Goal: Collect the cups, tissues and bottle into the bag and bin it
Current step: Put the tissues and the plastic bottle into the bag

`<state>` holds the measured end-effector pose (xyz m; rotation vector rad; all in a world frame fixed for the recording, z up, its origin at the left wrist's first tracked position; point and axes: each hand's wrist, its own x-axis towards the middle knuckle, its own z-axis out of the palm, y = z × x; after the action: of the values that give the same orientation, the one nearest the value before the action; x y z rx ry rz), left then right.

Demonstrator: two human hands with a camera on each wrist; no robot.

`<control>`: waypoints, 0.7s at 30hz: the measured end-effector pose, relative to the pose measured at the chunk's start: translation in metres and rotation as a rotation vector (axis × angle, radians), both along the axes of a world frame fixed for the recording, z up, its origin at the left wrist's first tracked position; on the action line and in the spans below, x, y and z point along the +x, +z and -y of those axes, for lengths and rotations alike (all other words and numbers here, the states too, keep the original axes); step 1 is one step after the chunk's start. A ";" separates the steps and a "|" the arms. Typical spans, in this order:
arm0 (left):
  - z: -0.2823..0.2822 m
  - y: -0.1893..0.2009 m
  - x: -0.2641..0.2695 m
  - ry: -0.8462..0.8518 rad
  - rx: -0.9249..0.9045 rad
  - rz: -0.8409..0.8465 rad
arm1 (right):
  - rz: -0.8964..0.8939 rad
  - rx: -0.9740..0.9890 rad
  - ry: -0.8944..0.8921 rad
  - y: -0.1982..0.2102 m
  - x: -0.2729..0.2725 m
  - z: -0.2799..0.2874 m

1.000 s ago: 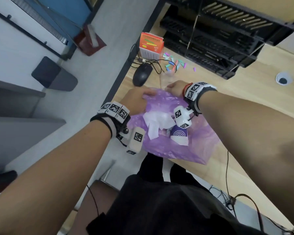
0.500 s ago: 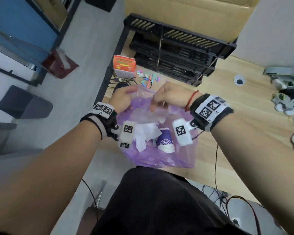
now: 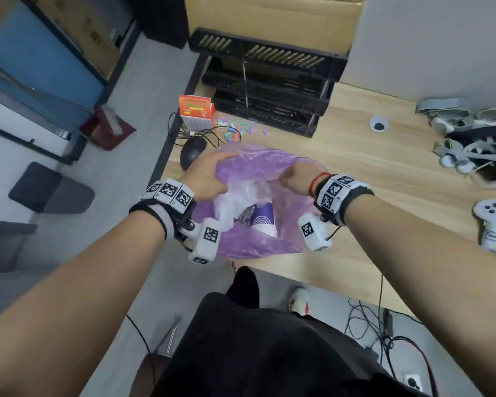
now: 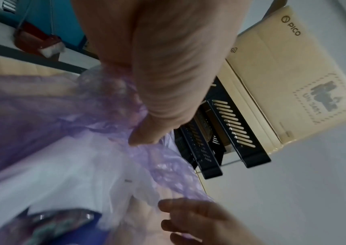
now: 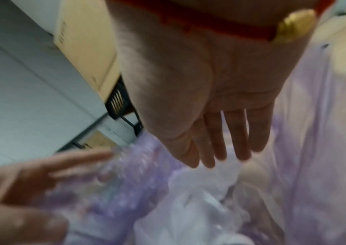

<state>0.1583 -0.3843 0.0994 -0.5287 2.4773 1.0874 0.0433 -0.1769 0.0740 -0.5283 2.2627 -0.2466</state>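
Note:
A purple plastic bag lies on the wooden desk near its front edge, mouth open. Inside it are white tissues and a purple-and-white paper cup. My left hand grips the bag's left rim, pinching the film between thumb and fingers. My right hand is over the bag's mouth on the right; its fingers are straight and hold nothing. The tissues lie just below them. I cannot make out a bottle.
Behind the bag are a black mouse with its cable, an orange box, small coloured bits and a stack of black trays. At the right sit a pile of straps and a white controller.
My right hand held something clear over the bag before; now its fingers are straight and empty. The bag's mouth is spread wider. My left hand keeps its hold on the rim.

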 end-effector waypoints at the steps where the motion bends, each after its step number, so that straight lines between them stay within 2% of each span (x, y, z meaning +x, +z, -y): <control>1: -0.016 0.005 0.005 0.017 -0.020 0.006 | 0.005 -0.061 -0.055 0.012 0.000 -0.011; 4: -0.065 0.012 0.009 0.056 -0.006 0.007 | -0.013 -0.125 -0.098 0.050 0.001 -0.052; 7: -0.116 0.016 0.004 0.061 0.058 -0.002 | -0.185 0.020 -0.047 0.075 -0.005 -0.114; 9: -0.151 0.019 0.001 0.057 0.092 -0.040 | -0.230 0.203 -0.022 0.084 -0.006 -0.170; 12: -0.185 0.022 -0.002 0.054 0.078 -0.048 | -0.150 0.511 0.016 0.082 -0.001 -0.236; 14: -0.199 0.025 -0.004 0.041 0.054 -0.039 | -0.073 0.645 0.033 0.070 0.007 -0.270; 18: -0.211 0.030 -0.009 0.027 0.025 -0.003 | -0.049 0.624 -0.073 0.030 0.010 -0.313; 21: -0.208 0.035 -0.006 0.021 -0.007 0.000 | -0.159 0.652 -0.029 0.030 0.022 -0.312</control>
<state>0.1522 -0.1761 0.1346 -0.5585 2.4819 1.0869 0.0650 0.1349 0.1043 -0.1696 2.3290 0.5251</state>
